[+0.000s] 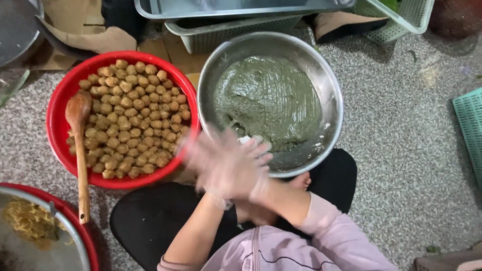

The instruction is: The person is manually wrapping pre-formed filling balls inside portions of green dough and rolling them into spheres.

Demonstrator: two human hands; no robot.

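My left hand (203, 153) and my right hand (246, 173) wear thin clear gloves and are pressed palm to palm over my lap. Both are blurred, and whether anything lies between them is hidden. They hover at the near rims of two vessels. To the left is a red basin (54, 100) heaped with small brown balls (130, 115), with a wooden spoon (80, 150) leaning on its left side. Just beyond my hands, a steel bowl (332, 90) holds a grey-green paste (266, 95) smeared across its bottom.
A metal bowl of yellow shreds (30, 221) sits in another red basin (86, 232) at the lower left. Pale plastic baskets (236, 32) and a metal tray (241, 7) stand behind the bowls. A green crate (469, 125) lies at the right on the speckled floor (401, 150).
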